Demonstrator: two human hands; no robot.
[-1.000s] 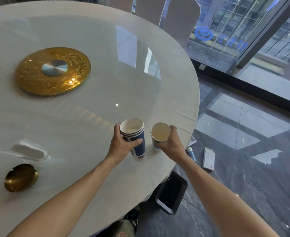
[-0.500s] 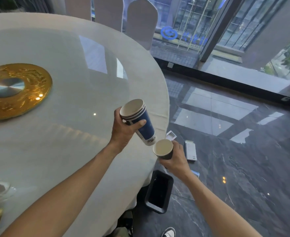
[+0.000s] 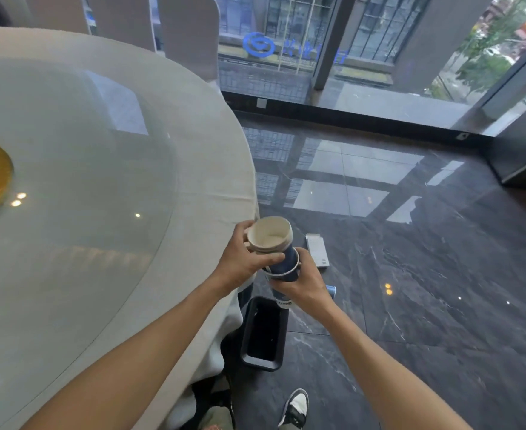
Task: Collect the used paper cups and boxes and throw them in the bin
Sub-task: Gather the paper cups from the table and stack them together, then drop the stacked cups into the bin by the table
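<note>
We see the left hand [image 3: 243, 262] wrapped around the upper part of a stack of blue-and-white paper cups [image 3: 274, 243], thumb across the front. The right hand [image 3: 302, 283] is closed round the lower single cup [image 3: 282, 279], and the stack's base now sits inside that cup's mouth; half a second ago the two were apart, the single cup held lower. Both are held in the air just past the edge of the round table [image 3: 193, 187], above the black bin [image 3: 265, 333] on the dark floor. A white box [image 3: 317, 249] lies on the floor beyond the hands, and another blue cup [image 3: 331, 291] peeks out behind the right wrist.
</note>
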